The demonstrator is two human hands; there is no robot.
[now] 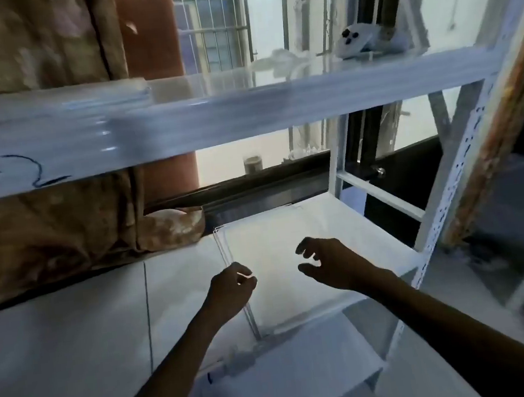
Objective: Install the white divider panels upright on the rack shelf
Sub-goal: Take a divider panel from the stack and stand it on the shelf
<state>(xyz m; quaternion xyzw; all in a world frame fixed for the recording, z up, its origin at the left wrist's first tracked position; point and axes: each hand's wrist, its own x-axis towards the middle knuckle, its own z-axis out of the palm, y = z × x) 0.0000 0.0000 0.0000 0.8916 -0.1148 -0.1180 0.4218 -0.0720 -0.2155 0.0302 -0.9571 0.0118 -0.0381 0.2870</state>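
A white divider panel [293, 259] sits on the lower rack shelf [179, 281]. Its thin left edge runs from the back of the shelf toward me. I cannot tell whether it stands upright or leans. My left hand [231, 287] is pinched on that edge about halfway along. To the right, my right hand [324, 264] hovers over the panel's face with its fingers spread and curled, holding nothing.
The upper shelf beam [214, 122] crosses just above the hands; on it lie a white device [355, 41] and crumpled plastic [281, 60]. A perforated rack post [449, 211] stands at the right, a brown curtain [47, 227] at the left, a white box [289, 376] below.
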